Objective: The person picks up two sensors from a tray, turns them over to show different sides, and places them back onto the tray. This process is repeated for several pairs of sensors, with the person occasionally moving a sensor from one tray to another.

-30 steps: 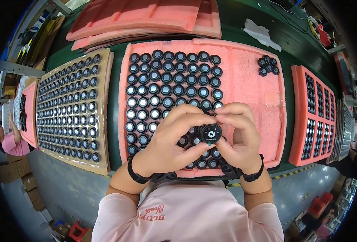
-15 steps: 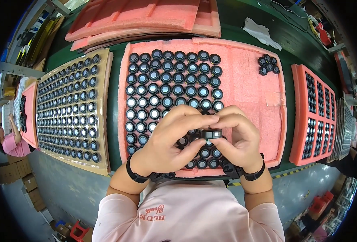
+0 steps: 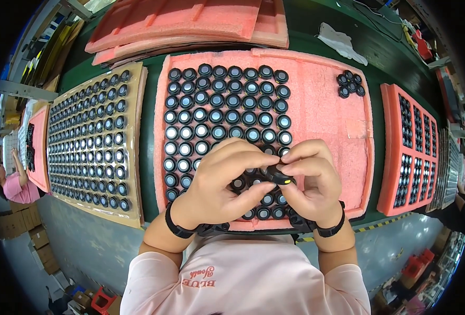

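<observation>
Above the pink foam tray point(image 3: 327, 126), both hands meet around a small black round part point(image 3: 281, 176) with a yellow mark on its edge. It is tilted, and its kind does not show. My right hand point(image 3: 315, 181) pinches it between thumb and fingertips. My left hand point(image 3: 217, 178) is curled at its left side, thumb and fingertips closing on that edge. Beneath them, rows of black round parts with pale grey centres point(image 3: 217, 116) fill the tray's left and middle; my hands hide some of them.
Several loose black parts point(image 3: 350, 84) cluster in the tray's far right corner. A brown tray point(image 3: 138, 184) of similar parts lies left, a divided pink tray point(image 3: 387, 152) right. Pink foam sheets point(image 3: 180, 23) and a white cloth point(image 3: 340, 43) lie behind. Another person point(image 3: 19, 181) is far left.
The held black part has turned and tilted, bringing a yellow mark on its edge into sight. My right hand's fingers have shifted slightly; my left hand stays nearly in place.
</observation>
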Tool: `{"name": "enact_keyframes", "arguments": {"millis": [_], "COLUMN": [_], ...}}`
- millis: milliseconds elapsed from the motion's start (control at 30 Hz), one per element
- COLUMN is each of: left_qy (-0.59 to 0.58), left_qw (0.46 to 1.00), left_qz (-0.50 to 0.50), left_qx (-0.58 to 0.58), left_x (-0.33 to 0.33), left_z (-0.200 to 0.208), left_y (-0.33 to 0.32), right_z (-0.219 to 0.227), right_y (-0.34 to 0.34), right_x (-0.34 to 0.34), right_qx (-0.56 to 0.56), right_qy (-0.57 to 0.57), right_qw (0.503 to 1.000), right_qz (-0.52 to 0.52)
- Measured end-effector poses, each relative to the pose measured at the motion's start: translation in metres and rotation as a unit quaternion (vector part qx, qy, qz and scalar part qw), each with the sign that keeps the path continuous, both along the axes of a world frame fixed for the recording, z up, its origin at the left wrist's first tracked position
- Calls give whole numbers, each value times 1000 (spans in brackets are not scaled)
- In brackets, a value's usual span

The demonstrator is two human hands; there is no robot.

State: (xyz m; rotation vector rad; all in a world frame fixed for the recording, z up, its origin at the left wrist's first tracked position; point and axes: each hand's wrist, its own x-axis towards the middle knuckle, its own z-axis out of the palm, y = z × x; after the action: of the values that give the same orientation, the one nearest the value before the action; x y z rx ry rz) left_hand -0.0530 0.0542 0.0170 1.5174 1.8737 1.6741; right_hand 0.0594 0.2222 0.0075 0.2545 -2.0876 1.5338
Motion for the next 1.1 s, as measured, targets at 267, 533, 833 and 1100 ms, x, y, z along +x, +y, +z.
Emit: {"name": "enact_keyframes", "arguments": {"millis": [267, 533, 833, 1100], "left_qy": [-55, -19, 7, 8], "left_qw": [998, 999, 999, 1000], "left_qz": [15, 31, 33, 23], "left_qx": [-14, 5, -6, 4], "left_x": [3, 3, 3, 2], "left_z": [-2, -2, 0, 0], "left_y": [-1, 0, 0, 0], "right_z": [4, 6, 5, 6], "right_y": [-2, 1, 0, 0], "right_x": [3, 1, 0, 0], "right_qx": [45, 25, 20, 30], "right_qy": [-8, -1, 6, 11], "right_qw": [999, 1000, 1000, 999], "right_qz": [-16, -15, -14, -15]}}
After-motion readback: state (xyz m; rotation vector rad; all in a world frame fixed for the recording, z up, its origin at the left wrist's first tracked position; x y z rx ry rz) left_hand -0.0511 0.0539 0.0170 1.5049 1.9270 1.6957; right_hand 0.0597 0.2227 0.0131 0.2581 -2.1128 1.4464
